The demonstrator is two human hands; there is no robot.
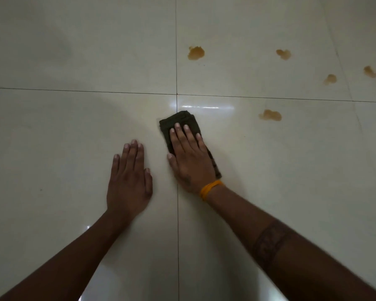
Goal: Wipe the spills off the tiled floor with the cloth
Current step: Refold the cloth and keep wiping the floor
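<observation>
A dark folded cloth [178, 121] lies on the pale tiled floor [74, 127], just below where the tile joints cross. My right hand [190, 157] presses flat on the cloth, fingers spread over it, an orange band at the wrist. My left hand [129, 181] rests flat on the bare tile to the left of the cloth, palm down, holding nothing. Several brown spills mark the tiles beyond and to the right: one [195, 53] above the cloth, one [270, 115] to its right, and others [283, 54] farther off at the upper right.
Dark grout lines [177, 235] run across and down the floor, meeting near the cloth. A bright light reflection [204, 107] shines on the tile just past the cloth.
</observation>
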